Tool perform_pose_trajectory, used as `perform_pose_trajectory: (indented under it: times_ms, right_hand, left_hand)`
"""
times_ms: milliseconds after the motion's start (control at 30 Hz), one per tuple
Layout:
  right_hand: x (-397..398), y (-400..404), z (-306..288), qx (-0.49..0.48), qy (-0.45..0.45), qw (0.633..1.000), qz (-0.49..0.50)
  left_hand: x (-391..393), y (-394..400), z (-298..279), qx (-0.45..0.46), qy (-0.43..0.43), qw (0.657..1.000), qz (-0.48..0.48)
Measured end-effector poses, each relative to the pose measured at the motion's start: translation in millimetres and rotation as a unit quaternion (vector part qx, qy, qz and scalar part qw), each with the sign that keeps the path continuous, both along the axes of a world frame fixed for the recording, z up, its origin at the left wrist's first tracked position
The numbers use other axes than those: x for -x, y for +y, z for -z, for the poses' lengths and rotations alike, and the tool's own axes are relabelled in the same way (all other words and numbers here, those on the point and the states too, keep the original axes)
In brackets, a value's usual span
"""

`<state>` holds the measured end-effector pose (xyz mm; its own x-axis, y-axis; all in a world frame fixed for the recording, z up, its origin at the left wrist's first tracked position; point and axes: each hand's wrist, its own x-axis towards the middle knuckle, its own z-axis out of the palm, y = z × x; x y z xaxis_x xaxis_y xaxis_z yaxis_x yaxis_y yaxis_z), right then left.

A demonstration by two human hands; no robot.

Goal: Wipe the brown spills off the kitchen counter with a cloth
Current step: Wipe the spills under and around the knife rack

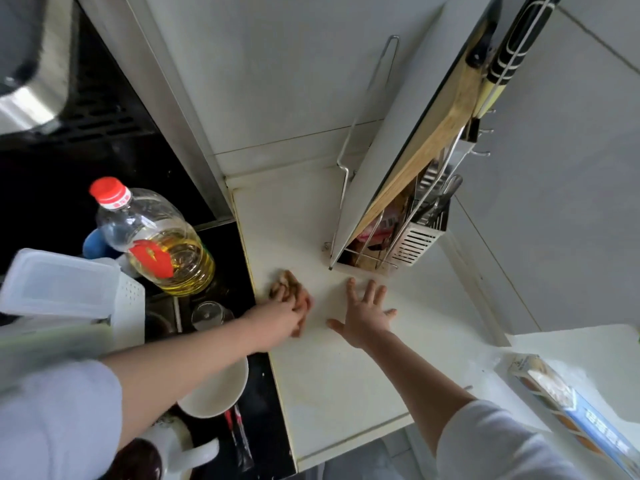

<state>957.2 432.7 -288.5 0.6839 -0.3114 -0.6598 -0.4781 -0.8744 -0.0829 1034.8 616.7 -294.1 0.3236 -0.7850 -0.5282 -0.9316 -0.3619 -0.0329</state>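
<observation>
On the white kitchen counter (332,382) my left hand (285,315) grips a brown-stained crumpled cloth (284,285) near the counter's left edge, beside the black stove. The cloth pokes out past my fingers and lies on the counter. My right hand (365,315) lies flat on the counter to the right of it, fingers spread and holding nothing. I cannot make out any brown spill on the bare counter; whatever is under the cloth is hidden.
A metal rack (391,216) with cutting boards and utensils stands at the back right. On the stove (225,254) to the left are an oil bottle (162,244), a white bowl (214,389), a glass (207,315) and plastic containers (65,285). A wrap box (568,407) lies at the right.
</observation>
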Motion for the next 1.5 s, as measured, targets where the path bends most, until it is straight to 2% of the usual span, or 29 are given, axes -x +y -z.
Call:
perform_pose_trajectory:
  times_ms: [33,100,167,267,333,367,433,500,567,633,700,800,867,967,1033,1100,1167,1233,1367,1500]
  right_hand:
    - [1,-1,-1,-0.008,0.004,1.0,0.0]
    - [8,-6,-5,-0.034,-0.01,0.999,-0.003]
    - [22,-15,-8,-0.073,-0.061,0.995,0.001]
    - [53,-21,-6,-0.084,-0.219,0.972,-0.024]
    - [67,-7,-2,-0.104,-0.303,0.944,-0.072]
    - [69,4,-1,-0.128,-0.317,0.935,-0.091]
    - [67,25,2,-0.165,-0.317,0.927,-0.112]
    - [60,39,8,-0.161,-0.32,0.925,-0.127]
    - [49,42,15,-0.145,-0.312,0.926,-0.157]
    - [30,33,16,-0.134,-0.296,0.93,-0.171]
    - [4,16,14,-0.113,-0.298,0.942,-0.106]
    - [-20,11,14,-0.061,-0.299,0.952,0.029]
    - [-9,43,12,-0.079,-0.273,0.959,-0.017]
    - [33,73,6,-0.169,-0.233,0.936,-0.204]
    - [39,50,5,-0.156,-0.224,0.941,-0.201]
    - [28,14,6,-0.074,-0.248,0.951,-0.168]
    - [13,-6,6,-0.017,-0.297,0.943,-0.149]
    - [4,17,12,-0.04,-0.324,0.934,-0.143]
    - [33,92,28,-0.166,-0.34,0.906,-0.191]
    - [91,50,26,-0.23,-0.273,0.888,-0.289]
  left_hand:
    - [33,-6,2,0.019,0.026,0.999,0.037]
    - [84,-19,-3,-0.009,0.038,0.995,0.091]
    - [94,-27,-10,0.005,0.022,0.993,0.12]
    - [54,-26,-32,0.062,0.149,0.987,-0.024]
    - [23,-18,-37,0.118,0.189,0.971,-0.082]
    - [13,-15,-36,0.133,0.202,0.966,-0.095]
    - [2,-13,-36,0.149,0.235,0.952,-0.13]
    - [-10,-16,-36,0.168,0.246,0.937,-0.183]
    - [-32,-20,-33,0.182,0.21,0.93,-0.24]
    - [-56,-16,-28,0.108,0.124,0.951,-0.262]
    - [-76,-11,-26,0.001,0.076,0.96,-0.27]
    - [-85,-10,-23,-0.046,0.099,0.957,-0.267]
    - [-86,-12,-24,-0.052,0.116,0.955,-0.268]
    - [-89,-12,-25,-0.052,0.139,0.948,-0.281]
    - [-88,-10,-25,-0.044,0.143,0.948,-0.282]
    - [-87,-10,-22,-0.036,0.141,0.948,-0.284]
    - [-88,-9,-19,-0.031,0.141,0.946,-0.29]
    - [-90,-7,-15,-0.025,0.147,0.944,-0.294]
    - [-95,1,-11,-0.001,0.168,0.938,-0.304]
    - [-93,3,-8,-0.006,0.168,0.939,-0.299]
